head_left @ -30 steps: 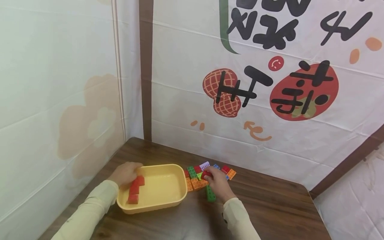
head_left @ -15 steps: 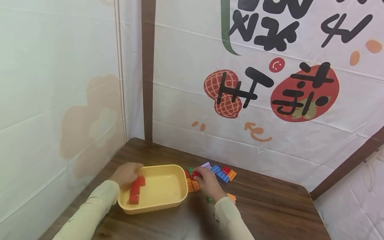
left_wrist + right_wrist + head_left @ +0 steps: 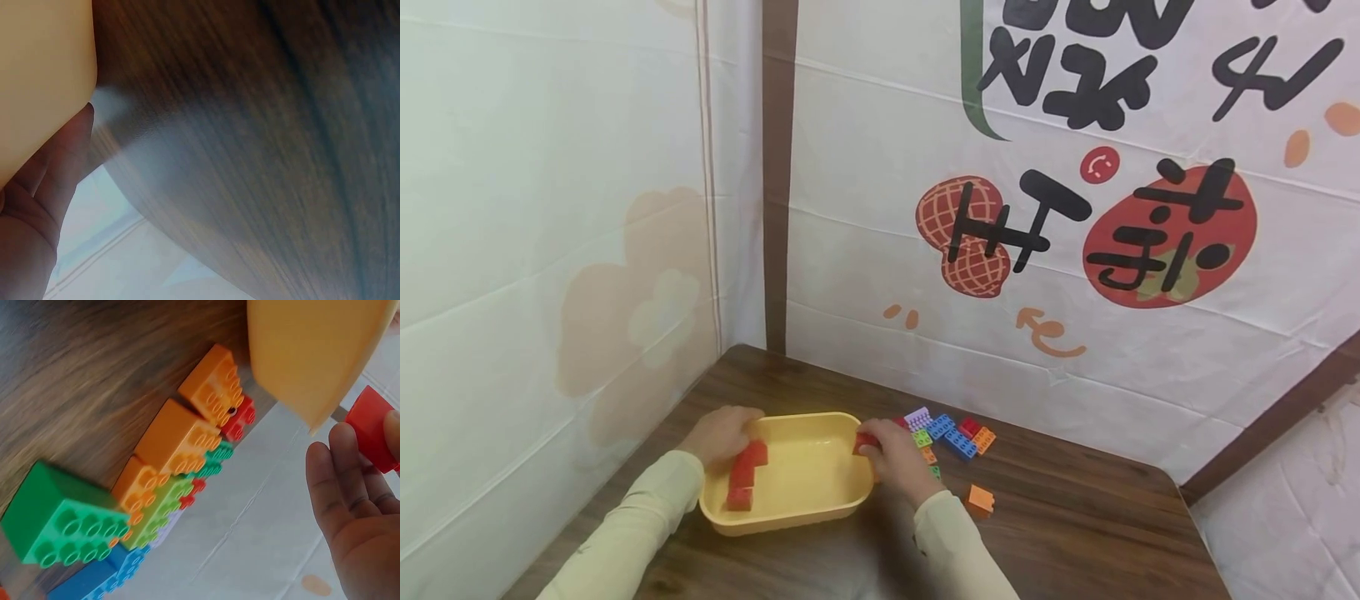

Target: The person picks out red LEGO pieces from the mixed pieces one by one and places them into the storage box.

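My left hand [image 3: 721, 435] grips the far left corner of a shallow yellow bin [image 3: 808, 471]. In the left wrist view its fingers [image 3: 69, 147] lie against the bin's outer wall. Several red toy building bricks [image 3: 742, 477] lie in a row along the bin's left side. Between thumb and fingers my right hand [image 3: 898, 458] pinches a red building brick [image 3: 370, 428], held at the bin's right rim. Part of that brick is hidden by the thumb.
Right of the bin lies a cluster of bricks: a green one [image 3: 69, 515], orange [image 3: 178, 437], blue [image 3: 960, 443], lime [image 3: 159, 509] and lilac [image 3: 917, 418]. A lone orange brick [image 3: 980, 501] sits nearer on the wooden table [image 3: 1075, 517]. Printed cloth walls [image 3: 850, 250] stand behind.
My right hand has carried the red brick leftward from the brick cluster to the bin's right rim, uncovering the blue bricks and the lone orange one. My left hand has stayed on the bin.
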{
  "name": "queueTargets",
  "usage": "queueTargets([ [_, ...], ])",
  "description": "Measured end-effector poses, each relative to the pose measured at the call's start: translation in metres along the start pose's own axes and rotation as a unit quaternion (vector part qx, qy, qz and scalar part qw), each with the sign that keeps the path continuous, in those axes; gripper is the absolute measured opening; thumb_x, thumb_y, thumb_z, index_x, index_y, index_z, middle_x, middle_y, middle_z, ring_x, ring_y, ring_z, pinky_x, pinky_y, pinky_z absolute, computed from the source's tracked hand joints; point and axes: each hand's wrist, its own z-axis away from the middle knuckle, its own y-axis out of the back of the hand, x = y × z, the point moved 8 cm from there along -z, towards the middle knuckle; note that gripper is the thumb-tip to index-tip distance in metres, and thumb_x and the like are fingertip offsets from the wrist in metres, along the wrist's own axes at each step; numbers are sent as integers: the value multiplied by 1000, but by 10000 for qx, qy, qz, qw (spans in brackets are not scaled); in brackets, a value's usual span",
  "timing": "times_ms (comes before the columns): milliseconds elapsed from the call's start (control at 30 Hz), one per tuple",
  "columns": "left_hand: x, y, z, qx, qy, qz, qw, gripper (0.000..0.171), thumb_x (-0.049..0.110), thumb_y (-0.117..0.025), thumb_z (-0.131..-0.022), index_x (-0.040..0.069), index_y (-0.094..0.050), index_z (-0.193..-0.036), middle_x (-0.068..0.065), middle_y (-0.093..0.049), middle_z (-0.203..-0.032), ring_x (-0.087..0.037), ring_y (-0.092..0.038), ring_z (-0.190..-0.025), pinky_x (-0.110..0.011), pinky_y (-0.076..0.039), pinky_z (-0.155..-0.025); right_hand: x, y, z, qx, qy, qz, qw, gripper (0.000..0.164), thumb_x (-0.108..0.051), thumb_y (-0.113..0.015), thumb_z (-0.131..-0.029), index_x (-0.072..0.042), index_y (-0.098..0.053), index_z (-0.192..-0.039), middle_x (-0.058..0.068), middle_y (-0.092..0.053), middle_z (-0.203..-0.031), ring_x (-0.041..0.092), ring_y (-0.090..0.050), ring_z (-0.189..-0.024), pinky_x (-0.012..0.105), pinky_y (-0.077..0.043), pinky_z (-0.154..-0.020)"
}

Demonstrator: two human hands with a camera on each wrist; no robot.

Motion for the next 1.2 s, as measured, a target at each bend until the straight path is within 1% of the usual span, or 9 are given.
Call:
queueTargets([
  [233, 0, 0, 1, 0, -10, -1, 10000, 39, 8, -63, -85, 0, -68, -123, -19, -69, -117, -44, -61, -113, -60, -46, -98, -9, -12, -3, -118, 14, 63, 9999, 30, -13, -69, -96, -14, -66, -127, -4, -66, -113, 16, -60, -101, 37, -55, -94],
  [367, 0, 1, 1, -6, -16, -33, 10000, 39, 8, -63, -85, 0, -68, -123, -20, -69, -118, -44, -61, -113, -61, -46, -97, -12, -15, -5, -121, -46, 144, 9998, 29, -14, -70, -96, -18, -67, -125, -6, -65, -111, 14, -60, -100, 36, -55, -94],
  [467, 0, 0, 1, -43, 8, -40, 10000, 41, 6, -62, -84, -1, -67, -124, -20, -68, -118, -45, -61, -114, -61, -46, -97, -17, -18, -7, -120, 22, 245, 9996, 28, -15, -70, -96, -17, -68, -124, -6, -65, -109, 14, -59, -99, 36, -54, -94],
  [567, -1, 0, 0, -86, 52, -32, 9999, 41, 5, -63, -84, -1, -67, -124, -20, -68, -118, -45, -60, -114, -61, -46, -98, -21, -22, -10, -181, 64, 300, 9994, 29, -15, -71, -95, -15, -68, -124, -6, -66, -111, 15, -60, -101, 36, -53, -95],
  [667, -1, -1, -1, -107, 84, -3, 9999, 41, 5, -63, -84, -1, -67, -124, -21, -68, -119, -45, -60, -114, -62, -46, -98, -27, -27, -12, -251, 138, 355, 9990, 28, -16, -72, -95, -15, -68, -122, -7, -66, -111, 13, -61, -102, 35, -53, -96],
  [833, -4, -1, -1, -104, 123, 26, 9999, 41, 6, -63, -84, -1, -67, -125, -21, -68, -120, -45, -60, -115, -61, -45, -99, -39, -34, -14, -279, 467, 467, 9974, 26, -17, -73, -93, -13, -69, -118, -5, -68, -112, 13, -63, -102, 32, -53, -94],
  [933, -5, -2, -1, -89, 147, 11, 9999, 40, 7, -63, -86, 0, -67, -125, -21, -67, -120, -44, -60, -116, -60, -45, -100, -43, -39, -15, -360, 520, 501, 9967, 25, -17, -73, -94, -13, -69, -118, -4, -67, -114, 14, -62, -104, 31, -52, -96],
  [1067, -6, -1, -1, -85, 164, 26, 9998, 41, 8, -63, -86, 0, -66, -126, -21, -67, -121, -45, -59, -117, -61, -44, -100, -48, -48, -16, -519, 601, 493, 9956, 24, -17, -73, -94, -12, -69, -118, -5, -65, -110, 12, -59, -101, 29, -52, -94],
  [1200, -6, -3, -1, -124, 217, 67, 9997, 41, 8, -63, -86, 1, -66, -127, -21, -67, -122, -45, -58, -118, -61, -44, -101, -53, -55, -19, -542, 846, 639, 9929, 22, -16, -74, -93, -13, -70, -114, -6, -65, -102, 9, -58, -94, 25, -52, -88],
])
